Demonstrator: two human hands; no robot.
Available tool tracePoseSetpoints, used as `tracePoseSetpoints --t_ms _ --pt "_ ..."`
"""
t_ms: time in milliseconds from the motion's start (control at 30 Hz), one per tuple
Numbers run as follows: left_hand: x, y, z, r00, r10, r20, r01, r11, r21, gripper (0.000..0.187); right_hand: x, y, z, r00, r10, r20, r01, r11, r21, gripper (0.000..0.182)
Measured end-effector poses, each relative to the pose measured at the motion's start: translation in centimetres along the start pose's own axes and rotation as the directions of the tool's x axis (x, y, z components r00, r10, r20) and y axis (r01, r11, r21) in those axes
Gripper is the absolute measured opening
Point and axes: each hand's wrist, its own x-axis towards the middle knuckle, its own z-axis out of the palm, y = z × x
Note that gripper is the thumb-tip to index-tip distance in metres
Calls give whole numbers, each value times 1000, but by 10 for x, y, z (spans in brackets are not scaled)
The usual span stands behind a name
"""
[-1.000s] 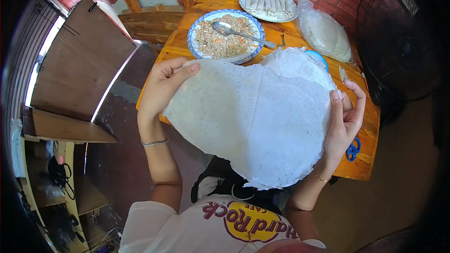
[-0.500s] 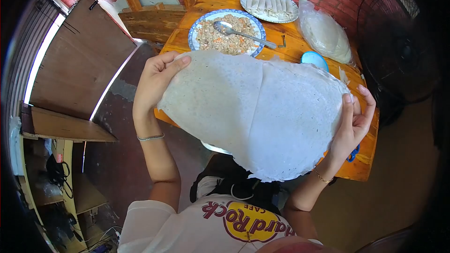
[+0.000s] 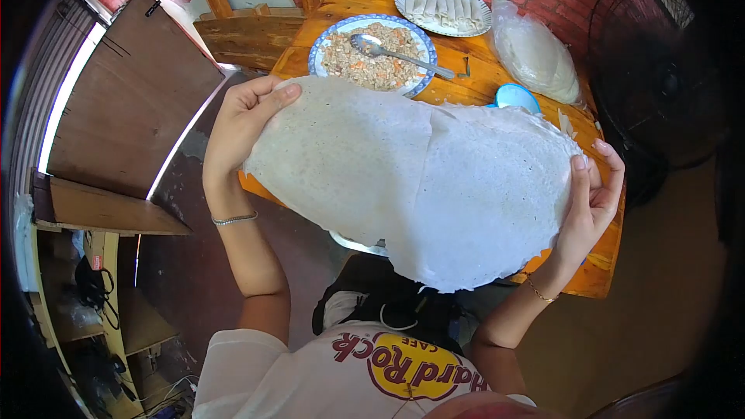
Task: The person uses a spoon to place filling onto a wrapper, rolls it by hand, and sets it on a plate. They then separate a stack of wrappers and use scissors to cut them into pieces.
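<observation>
Two thin, round, whitish spring roll wrappers overlap or join along a line in the middle, stretched between my hands above the table's front edge. The left wrapper (image 3: 334,147) is pinched at its upper left edge by the thumb and fingers of my left hand (image 3: 247,120). At the far right edge, my right hand (image 3: 591,194) grips the right wrapper (image 3: 489,194), some of its fingers curled outward. Behind them is a blue-rimmed plate (image 3: 314,62) of chopped filling (image 3: 369,66) with a metal spoon (image 3: 411,59) lying in it.
A white fluted plate (image 3: 402,1) of rolled wrappers (image 3: 442,8) stands at the back of the wooden table (image 3: 299,54). Beside it lies a plastic bag (image 3: 535,54) of pale wrappers. A light-blue-rimmed bowl (image 3: 518,97) is partly hidden. A black fan (image 3: 660,85) stands right.
My left hand has moved outward to the left, and the wrappers are spread wider and flatter. My right hand stays almost in place, still gripping the right edge.
</observation>
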Motion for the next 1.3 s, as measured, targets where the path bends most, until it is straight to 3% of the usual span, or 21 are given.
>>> tracePoseSetpoints --t_ms 200,500,900,1100,1300 --pt "0 3 -1 1000 -6 -3 6 1000 -19 24 2 4 -11 997 30 74 -34 998 55 29" --pt "1 -5 -7 999 -37 -28 35 997 -62 25 3 -3 -7 999 15 34 -15 1000 2 27" --pt "-1 -10 -10 994 -52 -100 39 991 -125 21 4 -3 -7 993 -64 -102 59 997 -48 24" --pt "-2 -12 -12 976 17 -216 -41 993 -109 20 7 -13 -1 972 -142 -188 122 986 -114 23" --pt "-6 -10 -8 971 27 -238 -63 987 -145 21 8 -9 -7 958 -174 -229 153 982 -109 23"
